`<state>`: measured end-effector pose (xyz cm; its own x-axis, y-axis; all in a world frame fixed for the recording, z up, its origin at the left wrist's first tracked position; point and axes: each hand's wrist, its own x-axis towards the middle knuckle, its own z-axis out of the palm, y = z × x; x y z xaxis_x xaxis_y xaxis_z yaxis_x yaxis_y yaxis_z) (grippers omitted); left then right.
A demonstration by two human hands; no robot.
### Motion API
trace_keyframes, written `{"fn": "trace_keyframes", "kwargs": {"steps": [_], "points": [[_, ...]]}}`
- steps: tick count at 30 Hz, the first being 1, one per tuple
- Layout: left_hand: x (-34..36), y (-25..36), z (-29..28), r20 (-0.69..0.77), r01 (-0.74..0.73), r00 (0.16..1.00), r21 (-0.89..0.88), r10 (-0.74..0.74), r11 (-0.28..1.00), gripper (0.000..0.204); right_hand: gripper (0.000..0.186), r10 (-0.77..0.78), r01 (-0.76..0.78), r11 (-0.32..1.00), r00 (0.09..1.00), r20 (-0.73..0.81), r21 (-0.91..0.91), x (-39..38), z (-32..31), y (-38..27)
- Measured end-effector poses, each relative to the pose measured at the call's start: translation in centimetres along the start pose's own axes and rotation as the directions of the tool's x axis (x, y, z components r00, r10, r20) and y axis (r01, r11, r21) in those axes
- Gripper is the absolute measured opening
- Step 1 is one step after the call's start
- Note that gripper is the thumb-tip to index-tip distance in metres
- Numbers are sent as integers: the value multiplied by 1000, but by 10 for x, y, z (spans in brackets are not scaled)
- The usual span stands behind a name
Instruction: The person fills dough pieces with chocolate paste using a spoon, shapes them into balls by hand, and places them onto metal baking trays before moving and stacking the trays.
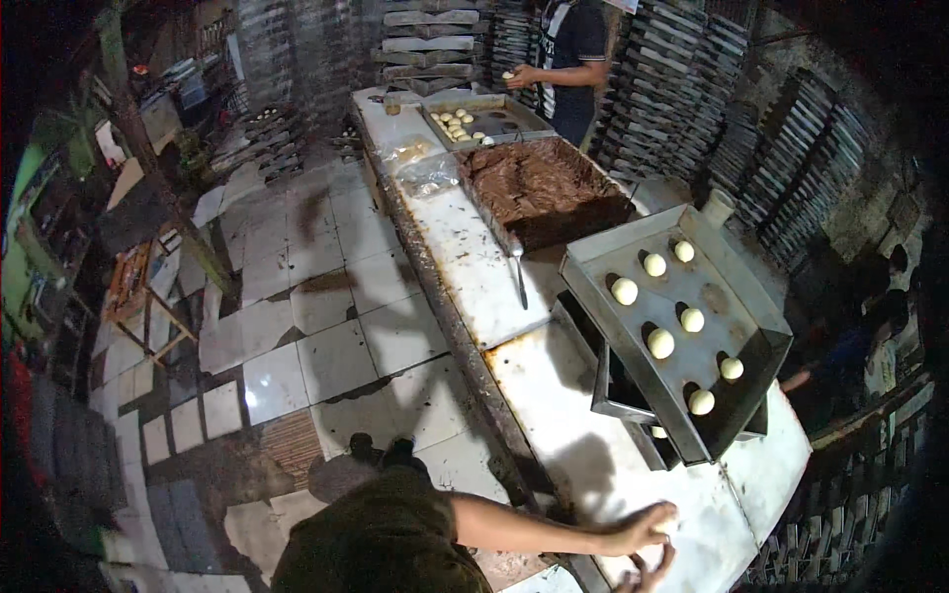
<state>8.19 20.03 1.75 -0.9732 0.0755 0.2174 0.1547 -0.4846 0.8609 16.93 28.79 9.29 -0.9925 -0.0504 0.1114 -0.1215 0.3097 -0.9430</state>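
My left hand (638,532) reaches over the white tabletop at the lower right. Its fingers curl round a small pale lump of dough (668,525), mostly covered by the fingers and hard to separate from the bright table. Just below, at the lower edge, the fingers of my right hand (647,575) show, bent and apart; the rest of that hand is out of view. Beyond both hands, a metal tray (727,282) carries several pale round dough balls (660,343). It rests tilted on other stacked trays (618,387), one showing a bit of pale dough.
Farther along the table (450,252) lie a palette knife (519,277), a box of brown paste (539,188), plastic bags (427,173) and another tray of dough balls (460,124). A co-worker (573,69) stands behind it holding a dough ball. Stacked racks (672,89) line the wall.
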Motion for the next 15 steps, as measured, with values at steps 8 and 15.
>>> {"fn": "trace_keyframes", "kwargs": {"steps": [8,15], "points": [[8,26,-29,217,-111,975,635,-39,765,72,38,38,-15,988,988,-151,155,89,23,151],[-114,114,-147,-84,114,993,706,-77,699,40,26,-324,248,203,930,174,-947,76,-32,56]]}}
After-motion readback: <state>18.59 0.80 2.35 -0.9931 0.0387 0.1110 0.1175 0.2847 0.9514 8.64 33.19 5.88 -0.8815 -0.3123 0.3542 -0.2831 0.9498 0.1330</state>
